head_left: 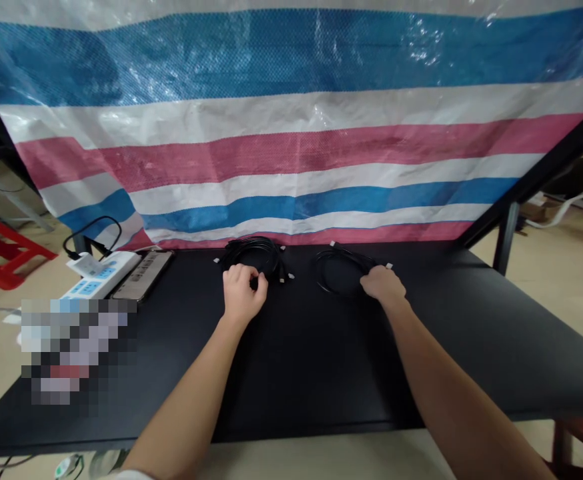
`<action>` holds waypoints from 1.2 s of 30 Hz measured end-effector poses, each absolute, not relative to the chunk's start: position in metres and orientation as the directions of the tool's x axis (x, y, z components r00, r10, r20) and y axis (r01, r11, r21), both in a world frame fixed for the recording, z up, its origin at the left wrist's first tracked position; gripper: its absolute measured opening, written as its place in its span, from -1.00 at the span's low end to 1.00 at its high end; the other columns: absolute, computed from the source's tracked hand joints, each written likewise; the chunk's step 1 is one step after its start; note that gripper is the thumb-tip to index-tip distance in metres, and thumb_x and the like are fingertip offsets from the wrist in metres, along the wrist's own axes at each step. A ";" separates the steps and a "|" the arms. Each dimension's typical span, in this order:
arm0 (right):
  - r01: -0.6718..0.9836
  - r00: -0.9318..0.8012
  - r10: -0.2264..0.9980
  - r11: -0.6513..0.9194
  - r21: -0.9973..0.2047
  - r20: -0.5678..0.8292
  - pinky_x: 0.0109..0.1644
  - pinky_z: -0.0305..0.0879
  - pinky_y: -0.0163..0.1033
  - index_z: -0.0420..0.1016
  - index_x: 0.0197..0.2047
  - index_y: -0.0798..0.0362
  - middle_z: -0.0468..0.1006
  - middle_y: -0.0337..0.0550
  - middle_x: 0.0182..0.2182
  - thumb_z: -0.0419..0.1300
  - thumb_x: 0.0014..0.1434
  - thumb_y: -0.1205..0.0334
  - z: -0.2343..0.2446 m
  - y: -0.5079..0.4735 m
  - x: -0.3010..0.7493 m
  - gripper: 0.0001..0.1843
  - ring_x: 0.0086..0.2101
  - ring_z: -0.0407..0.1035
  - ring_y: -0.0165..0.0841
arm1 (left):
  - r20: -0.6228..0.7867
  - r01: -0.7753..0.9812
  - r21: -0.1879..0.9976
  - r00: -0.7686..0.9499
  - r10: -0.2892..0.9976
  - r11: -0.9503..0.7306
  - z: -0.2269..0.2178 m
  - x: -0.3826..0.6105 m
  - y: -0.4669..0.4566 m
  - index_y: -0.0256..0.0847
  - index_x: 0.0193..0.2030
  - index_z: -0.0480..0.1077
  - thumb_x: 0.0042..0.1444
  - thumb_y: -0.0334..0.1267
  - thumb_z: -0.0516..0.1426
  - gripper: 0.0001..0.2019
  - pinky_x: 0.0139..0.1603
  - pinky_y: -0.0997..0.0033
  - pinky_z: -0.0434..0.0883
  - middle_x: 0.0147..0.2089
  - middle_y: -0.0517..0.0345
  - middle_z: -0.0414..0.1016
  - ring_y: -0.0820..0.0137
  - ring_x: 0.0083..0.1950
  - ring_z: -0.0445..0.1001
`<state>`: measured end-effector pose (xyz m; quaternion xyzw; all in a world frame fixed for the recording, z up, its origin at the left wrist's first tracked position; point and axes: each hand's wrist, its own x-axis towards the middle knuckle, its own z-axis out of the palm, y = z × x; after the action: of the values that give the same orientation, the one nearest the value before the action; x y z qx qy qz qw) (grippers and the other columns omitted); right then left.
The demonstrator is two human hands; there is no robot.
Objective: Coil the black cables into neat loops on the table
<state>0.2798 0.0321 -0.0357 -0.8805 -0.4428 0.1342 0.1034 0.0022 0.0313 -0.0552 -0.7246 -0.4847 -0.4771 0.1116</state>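
Two coils of black cable lie near the back of the black table. At the left coil (251, 248), which looks like several cables with pale plugs sticking out, is my left hand (244, 291). Its fingers are curled in and the thumb is bent toward them; whatever is between them, if anything, is hidden. My right hand (385, 285) is closed on the right side of the other coiled black cable (324, 283). One silver plug of this coil points up at its back, and another shows just past my right fingers.
A white power strip (114, 270) with a plugged-in adapter and a phone (144, 275) lie on the left of the table (301, 373). Striped plastic sheeting (291, 153) hangs behind the table between dark metal bars. A red stool (6, 250) stands at far left.
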 end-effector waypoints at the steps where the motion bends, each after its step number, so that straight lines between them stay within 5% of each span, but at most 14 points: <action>1: 0.747 0.565 0.810 -0.584 -0.318 -0.160 -0.13 0.35 0.01 0.54 -0.21 0.22 0.52 0.28 -0.20 0.15 -0.06 0.32 -0.034 0.035 0.281 -0.68 -0.12 0.44 0.01 | 0.796 0.807 0.304 0.076 0.601 -0.506 -0.055 0.003 0.031 -0.13 -0.54 0.19 0.04 -0.28 0.05 -0.84 -0.37 0.30 0.15 -0.56 0.20 0.25 0.34 -0.44 0.30; 7: 0.582 0.683 0.731 -0.542 -0.606 0.002 -0.18 0.34 0.00 0.46 -0.42 0.07 0.50 0.06 -0.44 0.16 -0.07 0.29 -0.039 0.038 0.293 -0.91 -0.28 0.45 -0.08 | 0.765 0.795 0.348 0.065 0.641 -0.496 -0.057 0.003 0.030 -0.14 -0.53 0.21 0.03 -0.26 0.06 -0.84 -0.34 0.28 0.19 -0.55 0.18 0.24 0.33 -0.42 0.30; 12: 0.480 0.680 0.657 -0.065 -0.875 0.324 -0.34 0.33 -0.16 0.43 -0.39 0.05 0.37 -0.27 -0.62 0.14 -0.01 0.13 -0.038 0.029 0.295 -0.83 -0.51 0.34 -0.32 | 0.792 0.782 0.354 0.042 0.609 -0.514 -0.062 0.005 0.030 -0.19 -0.34 0.34 0.05 -0.23 0.08 -0.91 -0.20 0.20 0.29 -0.37 0.05 0.38 0.26 -0.27 0.38; 18: 0.585 0.196 0.829 0.330 -0.741 0.524 -0.42 0.30 -0.25 0.57 -0.40 -0.04 0.49 -0.28 -0.58 0.24 -0.04 0.01 0.021 -0.002 0.250 -0.78 -0.53 0.36 -0.37 | 0.850 0.615 0.354 0.103 0.517 -0.705 -0.060 0.019 0.021 -0.25 0.13 0.23 0.06 -0.02 0.14 -0.46 0.10 0.05 0.27 0.09 -0.21 0.33 0.09 0.15 0.31; 20: 0.602 -0.052 0.858 0.435 -0.669 0.511 -0.38 0.33 -0.25 0.59 -0.43 -0.07 0.57 -0.27 -0.51 0.26 -0.05 0.04 0.038 -0.012 0.227 -0.82 -0.48 0.41 -0.36 | 0.794 0.539 0.442 0.137 0.592 -0.718 -0.057 0.025 0.015 -0.21 0.06 0.31 0.09 0.03 0.10 -0.53 0.05 0.11 0.33 0.00 -0.15 0.41 0.15 0.07 0.38; 23: 0.575 -0.235 0.846 0.519 -0.633 0.479 -0.36 0.33 -0.28 0.60 -0.42 -0.07 0.57 -0.28 -0.52 0.23 -0.01 0.06 0.048 -0.018 0.204 -0.82 -0.49 0.41 -0.39 | 0.641 0.408 0.664 0.123 0.758 -0.627 -0.053 0.030 0.007 -0.17 -0.21 0.41 0.18 -0.06 0.01 -0.73 -0.22 0.32 0.39 -0.38 0.08 0.46 0.34 -0.31 0.46; 26: 0.534 -0.181 0.865 0.486 -0.692 0.469 -0.36 0.33 -0.28 0.60 -0.38 -0.04 0.56 -0.26 -0.54 0.16 0.06 -0.02 0.041 -0.007 0.214 -0.72 -0.49 0.41 -0.39 | 0.527 0.262 0.824 -0.023 0.850 -0.503 -0.051 0.029 0.006 -0.17 -0.48 0.33 0.13 -0.05 0.06 -0.72 -0.48 0.47 0.26 -0.63 0.27 0.25 0.49 -0.57 0.26; 29: 0.534 0.170 0.865 0.321 -0.782 0.472 -0.25 0.37 -0.20 0.56 -0.34 0.01 0.59 -0.17 -0.42 0.02 0.16 0.00 0.022 0.019 0.253 -0.64 -0.39 0.45 -0.33 | 0.384 0.022 0.923 -0.137 0.913 -0.385 -0.047 0.022 0.014 -0.17 -0.68 0.12 -0.01 0.07 0.17 -0.54 -0.63 0.52 0.07 -0.72 0.34 0.04 0.57 -0.66 0.04; 32: 0.606 0.495 0.777 0.012 -0.795 0.389 -0.14 0.37 -0.10 0.55 -0.28 0.03 0.60 -0.13 -0.39 0.06 0.07 0.24 -0.003 0.041 0.296 -0.75 -0.26 0.47 -0.22 | 0.159 -0.308 0.929 -0.168 0.973 -0.205 -0.040 0.015 0.025 -0.16 -0.73 -0.05 -0.08 0.21 0.17 -0.39 -0.72 0.55 -0.07 -0.76 0.40 -0.14 0.63 -0.73 -0.10; 36: 0.726 0.418 0.871 -0.148 -0.672 0.260 -0.01 0.32 -0.04 0.57 -0.28 0.02 0.61 -0.11 -0.28 0.01 -0.08 0.44 -0.035 0.048 0.320 -0.63 -0.16 0.45 -0.17 | -0.031 -0.498 0.866 -0.127 0.991 -0.037 -0.030 0.007 0.033 -0.17 -0.70 -0.11 -0.03 0.28 0.09 -0.37 -0.76 0.59 -0.12 -0.75 0.42 -0.19 0.66 -0.76 -0.18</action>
<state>0.3203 0.0477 -0.0354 -0.7514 -0.5311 0.0956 0.3798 0.0066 0.0329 -0.0296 -0.3207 -0.3845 -0.6446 -0.5778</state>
